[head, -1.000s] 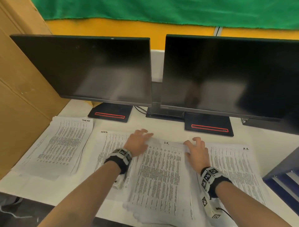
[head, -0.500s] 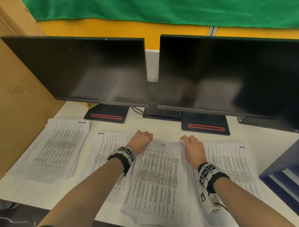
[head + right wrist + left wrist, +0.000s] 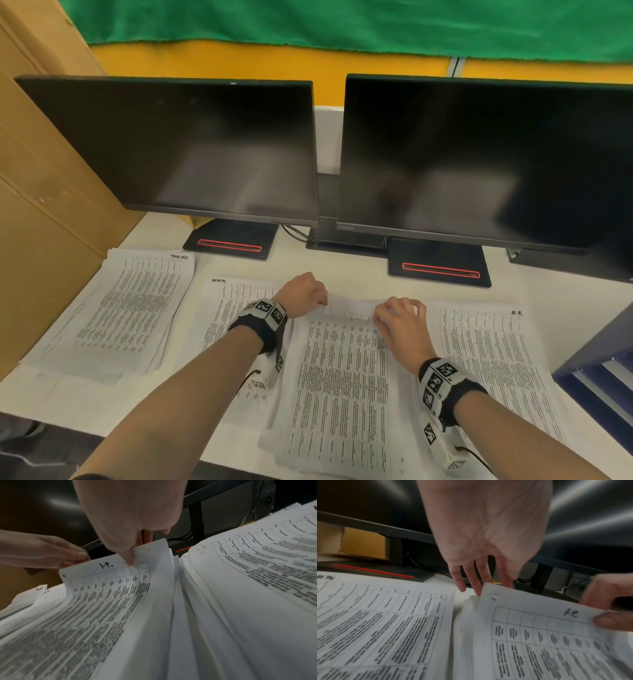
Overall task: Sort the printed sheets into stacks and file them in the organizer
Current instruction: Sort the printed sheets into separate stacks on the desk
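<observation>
From the head view, both hands sit at the far edge of the middle stack (image 3: 342,383), the left hand (image 3: 301,294) at its far left corner and the right hand (image 3: 399,323) at its far right corner. Left of the left hand lies a second pile (image 3: 226,329), and further left a third pile (image 3: 126,308); right of the right hand lies a fourth pile (image 3: 493,363). The dark blue organizer (image 3: 596,373) stands beyond that, well apart from both hands. Sorting looks largely done, and the step in hand seems to be gathering the middle stack for lifting. Next, both hands would need to get under the whole bundle, square its edges, and carry it right to the organizer.

In the left wrist view, the left hand (image 3: 481,534) has its fingers extended downward behind the raised corner of the top sheet; whether they pinch it I cannot tell. The paper is thin, white and limp, printed with a ruled table and dense grey text, with a staple hole at the corner.

In the right wrist view, the right hand (image 3: 130,520) pinches the far edge of the top sheets, thumb on the printed face and fingers behind. The sheets curl upward smoothly there, and the loose layered edges below are fanned unevenly, so they may slide apart.
</observation>
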A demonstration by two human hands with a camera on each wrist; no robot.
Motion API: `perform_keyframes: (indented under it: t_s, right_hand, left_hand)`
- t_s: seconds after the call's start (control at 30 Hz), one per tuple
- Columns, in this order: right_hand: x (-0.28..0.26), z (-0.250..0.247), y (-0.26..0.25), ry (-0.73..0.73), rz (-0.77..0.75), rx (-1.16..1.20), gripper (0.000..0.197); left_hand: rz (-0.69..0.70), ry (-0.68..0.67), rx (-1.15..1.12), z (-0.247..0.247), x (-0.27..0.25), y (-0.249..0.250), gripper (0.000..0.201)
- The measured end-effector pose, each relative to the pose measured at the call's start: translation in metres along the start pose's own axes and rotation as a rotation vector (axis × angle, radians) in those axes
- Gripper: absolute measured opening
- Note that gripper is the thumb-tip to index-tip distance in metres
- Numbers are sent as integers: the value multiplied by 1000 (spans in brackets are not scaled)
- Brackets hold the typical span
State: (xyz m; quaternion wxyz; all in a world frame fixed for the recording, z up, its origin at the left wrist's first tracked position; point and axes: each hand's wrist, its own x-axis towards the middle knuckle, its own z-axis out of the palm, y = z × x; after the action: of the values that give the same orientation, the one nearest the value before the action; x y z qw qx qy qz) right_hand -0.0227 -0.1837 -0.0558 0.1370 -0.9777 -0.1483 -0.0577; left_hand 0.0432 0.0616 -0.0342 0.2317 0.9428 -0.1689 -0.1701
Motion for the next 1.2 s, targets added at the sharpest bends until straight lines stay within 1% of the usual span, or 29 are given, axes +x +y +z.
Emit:
perform_keyframes:
  t_s: [0.07,0.13,0.17,0.23,0.3,0.4,0.47,0.57,0.63,0.67,0.73,0.77,0.8,0.87,0.93,1.0,1.1,1.13,1.2]
  right_hand:
    - [-6,1,0,-5,-15,-32,15]
    - [-11,3,2,-11,-20,-42,28]
    - [-13,3,3,-16,-23,-35,32]
    - [-14,4,5,-25,-23,-16,36]
    - [-14,3,4,-18,-22,-10,36]
    - [-12,3,3,-13,-9,13,28]
    - [-11,2,3,-28,17,5,28]
    - [-11,0,4,-70,67,0,33]
    - [-10,0,6,-91,95,16,37]
    - [-10,-1,6,-99,106,21,39]
    - [-10,-2,6,-115,120,32,40]
    - [-10,-1,6,-120,125,39,40]
    - [-10,-1,5,-119,127,47,39]
    - [-10,-1,6,-100,131,64,36]
    - [-10,-1,8,-90,141,77,34]
    - [-10,-1,9,-87,147,80,34]
    - [-10,-1,8,-95,152,71,29]
    - [-10,-2,8,-92,152,66,29]
    - [-9,-2,7,-103,149,49,34]
  left_hand:
    - [-60,-4,116,-4,1,-1,21]
    - [-86,-12,226,-5,1,-4,33]
    - [-83,-21,249,-6,2,-6,36]
    - [-63,-47,236,-6,4,-8,29]
    - [-54,-81,242,-7,4,-8,19]
    - [-49,-85,278,-8,5,-6,21]
    - [-38,-72,257,-8,5,-1,21]
    - [-47,-33,51,-11,-1,7,21]
    - [-99,-1,-130,-10,-8,10,20]
    - [-160,-31,-226,-9,-12,10,24]
    - [-333,-201,-385,-6,-20,8,41]
    - [-400,-287,-440,-6,-23,6,47]
    - [-427,-339,-480,-5,-26,4,47]
    - [-410,-361,-548,-7,-31,2,39]
    - [-393,-301,-662,-15,-37,4,33]
    - [-403,-202,-739,-30,-44,4,29]
    - [-480,-3,-691,-56,-55,-16,20]
    - [-518,43,-663,-64,-58,-28,20]
    - [-609,83,-593,-76,-63,-58,24]
